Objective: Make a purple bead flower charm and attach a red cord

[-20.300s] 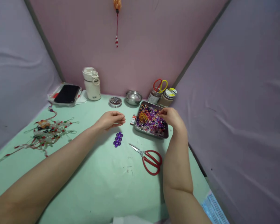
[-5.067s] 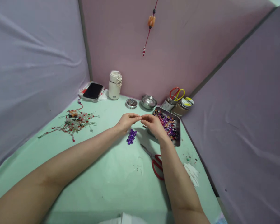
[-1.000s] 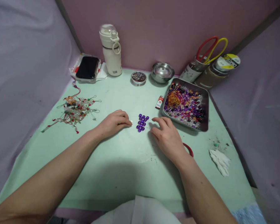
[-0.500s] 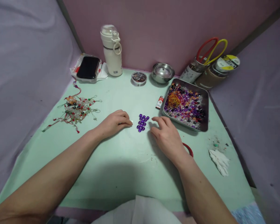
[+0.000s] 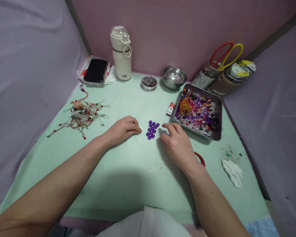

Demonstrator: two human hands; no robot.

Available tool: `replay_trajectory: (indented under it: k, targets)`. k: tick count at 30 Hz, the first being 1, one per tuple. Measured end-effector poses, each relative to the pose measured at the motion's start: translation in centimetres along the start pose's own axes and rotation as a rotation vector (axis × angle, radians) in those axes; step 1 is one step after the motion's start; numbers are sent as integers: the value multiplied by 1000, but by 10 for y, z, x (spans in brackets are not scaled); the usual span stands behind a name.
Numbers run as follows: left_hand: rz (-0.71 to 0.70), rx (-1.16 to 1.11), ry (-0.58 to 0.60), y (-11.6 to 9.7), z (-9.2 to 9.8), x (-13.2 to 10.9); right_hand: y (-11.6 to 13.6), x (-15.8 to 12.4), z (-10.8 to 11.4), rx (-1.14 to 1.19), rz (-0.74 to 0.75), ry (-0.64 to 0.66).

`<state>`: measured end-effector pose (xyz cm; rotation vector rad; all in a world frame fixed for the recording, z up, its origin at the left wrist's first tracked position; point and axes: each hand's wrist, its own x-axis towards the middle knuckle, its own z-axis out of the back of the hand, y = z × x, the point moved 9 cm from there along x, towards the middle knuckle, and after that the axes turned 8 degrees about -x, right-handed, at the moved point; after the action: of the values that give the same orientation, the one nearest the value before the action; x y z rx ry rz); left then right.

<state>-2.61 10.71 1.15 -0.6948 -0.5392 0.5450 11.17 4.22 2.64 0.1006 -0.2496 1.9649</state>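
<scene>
A small cluster of shiny purple beads (image 5: 152, 130) lies on the pale green table between my hands. Left of it, my left hand (image 5: 127, 129) rests with thumb and forefinger pinched together; a tiny pale glint shows at the fingertips, too small to name. On the other side is my right hand (image 5: 176, 140), its thumb and forefinger apart and pointing at the beads without touching them. No object shows between those fingers. Partly hidden by my right wrist is a curved red handle (image 5: 200, 159).
A metal tray (image 5: 199, 133) of mixed beads and orange cord stands at right, beside a lighter-like red-and-white item (image 5: 170, 109). Beaded strings (image 5: 82, 115) lie left. Behind are a phone (image 5: 96, 70), bottle (image 5: 122, 62), spool (image 5: 149, 83), steel bowl (image 5: 174, 79) and jars (image 5: 223, 82). Crumpled tissue (image 5: 233, 172) lies right.
The whole view has shifted slightly, so everything appears a little farther right. Both hands keep almost the same pose beside the beads.
</scene>
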Motion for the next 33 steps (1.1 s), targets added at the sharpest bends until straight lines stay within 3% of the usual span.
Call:
replay_trajectory:
  k: [22,33]
  targets:
    - [-12,-14,-11,1,-1,0,11,4,3,33,-18,-38]
    - [58,-24,-18,-3,-7,1,20,6,-4,83,-17,2]
